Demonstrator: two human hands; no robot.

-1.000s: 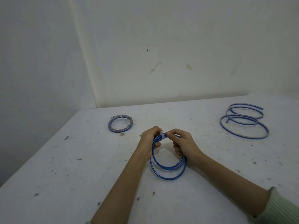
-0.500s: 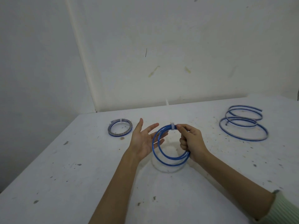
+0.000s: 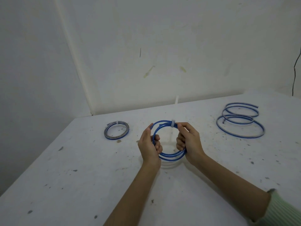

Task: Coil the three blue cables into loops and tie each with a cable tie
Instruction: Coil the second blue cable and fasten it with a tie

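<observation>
Head view, single frame:

Item 1, blue cable coil (image 3: 169, 156): held raised above the white table (image 3: 81, 176), roughly upright and facing the camera, at the table's middle; its shadow falls on the surface just below. Several turns, a loose end showing at upper left.

Item 2, white cable tie (image 3: 173, 123): wrapped round the top of the held coil, its free tail rising straight up against the wall.

Item 3, left hand (image 3: 149, 146): grasping the coil's left side, fingers curled in through the loop, thumb along the outer edge.

Item 4, right hand (image 3: 189, 142): grasping the coil's right side, thumb and forefinger pinching the turns just beside the tie, lower fingers curled inside the loop. A pale green sleeve (image 3: 280, 207) shows at the forearm.

Item 5, small tied coil (image 3: 106, 134): flat on the table, left of the hands, bound at its top with a white tie.

Item 6, loose blue cable (image 3: 241, 136): lying in open, untied loops on the table at far right, well apart from the hands
</observation>
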